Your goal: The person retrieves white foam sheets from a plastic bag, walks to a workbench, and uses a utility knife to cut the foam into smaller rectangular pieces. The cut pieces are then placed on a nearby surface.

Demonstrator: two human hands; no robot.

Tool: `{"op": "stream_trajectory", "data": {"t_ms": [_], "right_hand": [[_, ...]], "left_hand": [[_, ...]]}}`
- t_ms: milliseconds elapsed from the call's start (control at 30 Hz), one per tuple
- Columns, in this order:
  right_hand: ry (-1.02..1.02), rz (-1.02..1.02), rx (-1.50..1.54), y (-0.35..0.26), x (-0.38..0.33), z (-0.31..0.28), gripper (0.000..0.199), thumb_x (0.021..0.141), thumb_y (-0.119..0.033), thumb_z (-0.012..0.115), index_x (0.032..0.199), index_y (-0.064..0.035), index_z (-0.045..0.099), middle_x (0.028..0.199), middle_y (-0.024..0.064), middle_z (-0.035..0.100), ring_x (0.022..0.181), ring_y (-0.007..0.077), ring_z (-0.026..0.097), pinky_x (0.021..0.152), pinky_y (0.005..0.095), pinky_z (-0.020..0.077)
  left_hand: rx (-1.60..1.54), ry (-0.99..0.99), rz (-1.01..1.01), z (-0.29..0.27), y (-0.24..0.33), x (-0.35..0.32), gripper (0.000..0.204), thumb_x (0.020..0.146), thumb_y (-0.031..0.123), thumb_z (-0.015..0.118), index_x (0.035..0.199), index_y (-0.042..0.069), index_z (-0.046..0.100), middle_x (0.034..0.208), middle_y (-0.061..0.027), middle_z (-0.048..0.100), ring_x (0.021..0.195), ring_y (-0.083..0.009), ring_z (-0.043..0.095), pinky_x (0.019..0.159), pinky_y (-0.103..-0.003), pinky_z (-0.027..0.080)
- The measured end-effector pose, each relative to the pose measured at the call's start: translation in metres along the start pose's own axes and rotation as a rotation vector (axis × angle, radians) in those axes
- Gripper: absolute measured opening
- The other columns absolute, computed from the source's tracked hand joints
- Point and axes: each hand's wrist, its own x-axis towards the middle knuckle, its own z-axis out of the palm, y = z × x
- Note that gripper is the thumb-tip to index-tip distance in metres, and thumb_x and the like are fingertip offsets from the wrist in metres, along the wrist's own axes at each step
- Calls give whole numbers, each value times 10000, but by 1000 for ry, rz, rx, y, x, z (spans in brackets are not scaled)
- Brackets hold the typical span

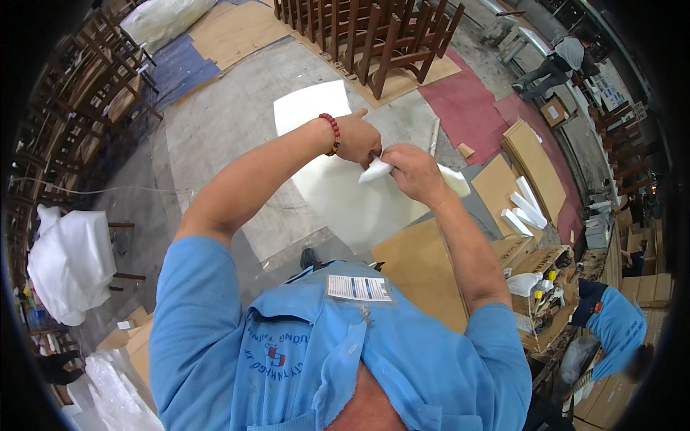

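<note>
A large white foam sheet (359, 205) spreads out in front of me, its far part (309, 104) showing beyond my left wrist. My left hand (358, 138), with a red bead bracelet at the wrist, is closed at the sheet's gathered white edge (375, 171). One of its fingers points away, and the fingertips at the foam are partly hidden. Right beside it, my right hand (417, 174) pinches the same gathered bit between thumb and fingers. The two hands nearly touch.
Stacked dark wooden chairs (370, 39) stand ahead and along the left (93, 79). A foam-wrapped chair (72, 262) is at left. Cardboard sheets (535, 172), white blocks (528, 205) and a box with bottles (543, 287) lie right. Co-workers (568, 61) (614, 327) are at right.
</note>
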Motion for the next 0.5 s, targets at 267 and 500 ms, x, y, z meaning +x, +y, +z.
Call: {"op": "stream_trajectory", "data": {"t_ms": [267, 500], "right_hand": [[55, -217, -69, -2, -9, -11, 289, 608, 67, 666, 870, -47, 621, 911, 53, 639, 903, 261, 614, 779, 371, 474], [1, -266, -102, -8, -21, -20, 262, 624, 9, 692, 872, -60, 647, 976, 6, 653, 968, 223, 593, 854, 381, 472]], "left_hand": [[-191, 38, 4, -1, -1, -3, 284, 822, 327, 671, 1003, 116, 729, 949, -86, 705, 944, -260, 647, 1165, -518, 113], [-265, 25, -32, 4, -14, -8, 221, 839, 306, 680, 959, 129, 738, 940, -69, 696, 905, -247, 636, 1165, -502, 104]]}}
